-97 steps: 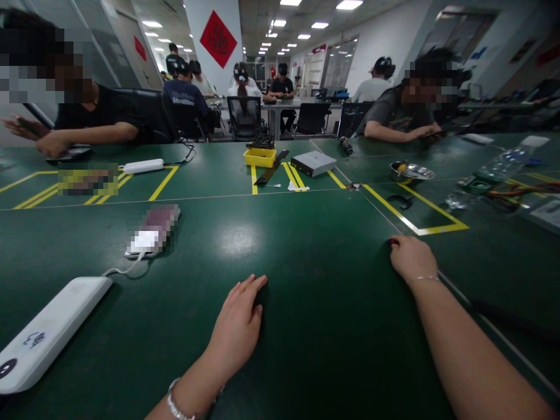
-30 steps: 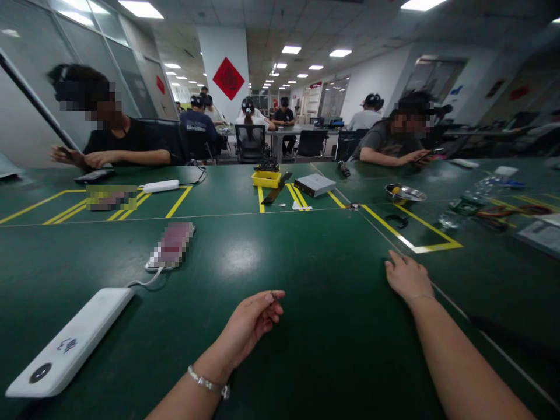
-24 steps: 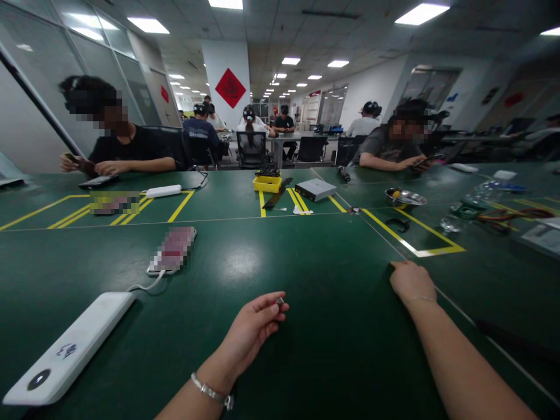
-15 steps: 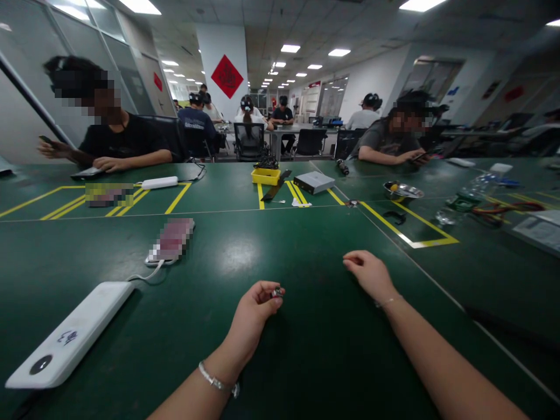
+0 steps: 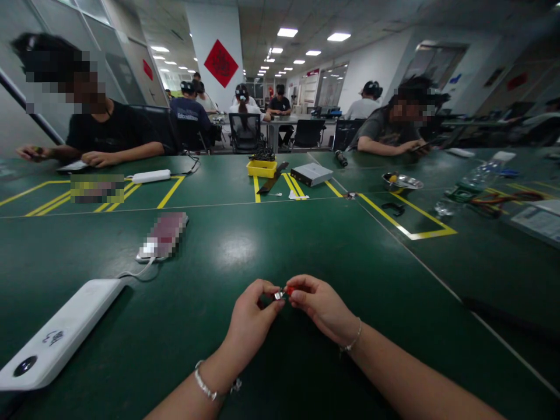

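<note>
Low over the green table (image 5: 192, 326), my left hand (image 5: 252, 312) pinches a small silvery metal piece (image 5: 279, 295) between thumb and fingers. My right hand (image 5: 322, 306) meets it from the right, its thumb and fingertips closed on a small red piece (image 5: 290, 290). The two pieces are close together at the fingertips; whether they are joined I cannot tell. Both are too small to name their kind.
A white power bank (image 5: 65, 329) lies at left, cabled to a phone (image 5: 163, 236). Farther back are a yellow box (image 5: 261, 169), a grey box (image 5: 311, 174), a metal bowl (image 5: 403, 182) and a plastic bottle (image 5: 475, 178). People sit across the table.
My right hand has come in from the right to meet my left hand, and a red piece now shows in its fingers. The view has shifted slightly.
</note>
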`<state>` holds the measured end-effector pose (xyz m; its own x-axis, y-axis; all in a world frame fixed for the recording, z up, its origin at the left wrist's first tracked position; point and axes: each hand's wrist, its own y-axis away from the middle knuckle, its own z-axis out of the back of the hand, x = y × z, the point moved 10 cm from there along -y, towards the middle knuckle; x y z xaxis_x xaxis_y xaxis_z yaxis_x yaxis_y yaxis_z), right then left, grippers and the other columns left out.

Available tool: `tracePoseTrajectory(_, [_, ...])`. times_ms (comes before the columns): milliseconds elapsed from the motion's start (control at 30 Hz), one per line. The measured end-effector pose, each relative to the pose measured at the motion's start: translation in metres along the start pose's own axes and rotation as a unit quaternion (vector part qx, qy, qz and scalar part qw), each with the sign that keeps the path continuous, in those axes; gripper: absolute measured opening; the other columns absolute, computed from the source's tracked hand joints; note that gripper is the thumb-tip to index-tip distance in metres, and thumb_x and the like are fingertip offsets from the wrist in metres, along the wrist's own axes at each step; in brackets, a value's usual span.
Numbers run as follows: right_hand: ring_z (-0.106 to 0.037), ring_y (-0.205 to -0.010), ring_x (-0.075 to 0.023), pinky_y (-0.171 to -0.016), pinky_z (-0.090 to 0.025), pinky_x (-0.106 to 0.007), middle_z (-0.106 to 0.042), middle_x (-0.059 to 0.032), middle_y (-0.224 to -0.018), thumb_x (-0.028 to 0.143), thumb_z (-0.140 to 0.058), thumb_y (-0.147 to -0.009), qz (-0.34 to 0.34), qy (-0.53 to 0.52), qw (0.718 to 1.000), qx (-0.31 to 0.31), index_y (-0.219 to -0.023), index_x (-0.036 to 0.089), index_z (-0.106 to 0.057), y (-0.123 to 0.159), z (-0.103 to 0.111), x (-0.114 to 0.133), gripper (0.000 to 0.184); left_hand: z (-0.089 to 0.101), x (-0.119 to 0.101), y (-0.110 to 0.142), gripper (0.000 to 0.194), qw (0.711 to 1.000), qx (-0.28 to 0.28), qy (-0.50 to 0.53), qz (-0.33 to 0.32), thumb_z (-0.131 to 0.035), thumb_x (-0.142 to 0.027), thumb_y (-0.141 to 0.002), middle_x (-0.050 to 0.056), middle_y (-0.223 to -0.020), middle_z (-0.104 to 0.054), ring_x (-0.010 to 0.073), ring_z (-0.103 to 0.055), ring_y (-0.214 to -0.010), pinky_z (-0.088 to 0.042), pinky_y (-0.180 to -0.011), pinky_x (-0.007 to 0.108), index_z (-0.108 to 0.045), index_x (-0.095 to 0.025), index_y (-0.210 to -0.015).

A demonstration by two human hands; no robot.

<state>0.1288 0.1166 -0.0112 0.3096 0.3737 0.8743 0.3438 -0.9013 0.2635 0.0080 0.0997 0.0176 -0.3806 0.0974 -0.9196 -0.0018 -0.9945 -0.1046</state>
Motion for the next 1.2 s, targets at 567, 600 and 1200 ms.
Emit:
tracePoseTrajectory(567, [-0.057,-0.092,-0.0193,-0.084,-0.042,-0.036,-0.066,-0.0035,-0.101,0.037,-0.057,-0.074,0.093,0.146,0.984,-0.049,-0.098,0.024,-0.066,0.020,-0.010,0.002,0.028,0.012,-0.026,0.013,0.001,0.987,-0.078,-0.117,-0.081,-0.057,-0.020,-0.073,-0.001,-0.072,-0.057,0.0126,-0.053,-0.068,-0.042,-0.063,0.025,-0.057,-0.020,-0.073])
tracePoseTrajectory(600, [-0.057,-0.094,-0.0194,-0.086,-0.041,-0.036,-0.065,-0.0031,-0.101,0.036,-0.057,-0.074,0.101,0.159,0.981,-0.043,-0.097,0.025,-0.066,0.021,-0.011,0.005,0.027,0.013,-0.026,0.014,0.001,0.986,-0.080,-0.117,-0.083,-0.057,-0.020,-0.074,-0.001,-0.072,-0.057,0.0127,-0.053,-0.068,-0.042,-0.063,0.025,-0.057,-0.020,-0.073])
tracePoseTrajectory(1200, [-0.058,-0.068,-0.0173,-0.063,-0.043,-0.030,-0.064,-0.0037,-0.076,0.034,-0.048,-0.075,0.172,0.500,0.795,-0.297,-0.087,0.018,-0.060,0.009,0.109,0.115,0.023,0.010,0.001,0.003,0.032,0.997,-0.056,-0.046,-0.019,-0.055,-0.017,-0.070,0.002,-0.093,-0.057,0.0169,-0.056,-0.088,-0.045,-0.072,0.031,-0.048,-0.021,-0.101])
